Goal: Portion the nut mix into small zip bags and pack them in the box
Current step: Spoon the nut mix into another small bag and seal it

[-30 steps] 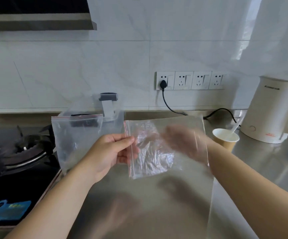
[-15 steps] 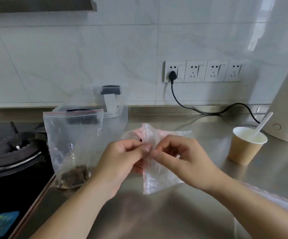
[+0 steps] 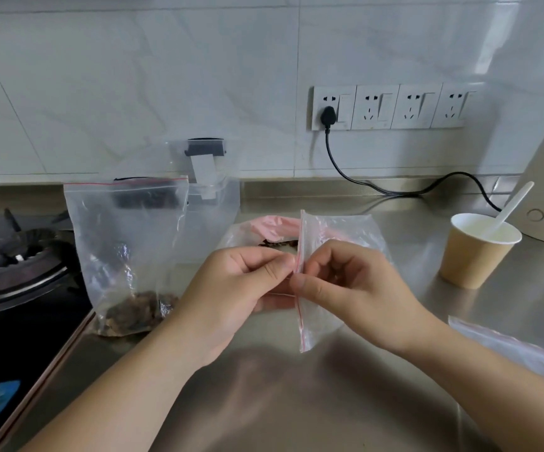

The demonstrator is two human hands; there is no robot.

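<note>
Soft daylight, sheen on the steel counter (image 3: 296, 402), wide-angle bending at the edges.

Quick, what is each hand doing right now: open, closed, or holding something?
Left hand: closed, pinching the red zip edge of the small bag.
Right hand: closed, pinching the same edge from the other side.

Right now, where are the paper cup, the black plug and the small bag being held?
paper cup (image 3: 469, 256), head view, on its brown side wall.
black plug (image 3: 328, 115), head view, on its body.
small zip bag (image 3: 339, 233), head view, on its clear upper panel.
</note>
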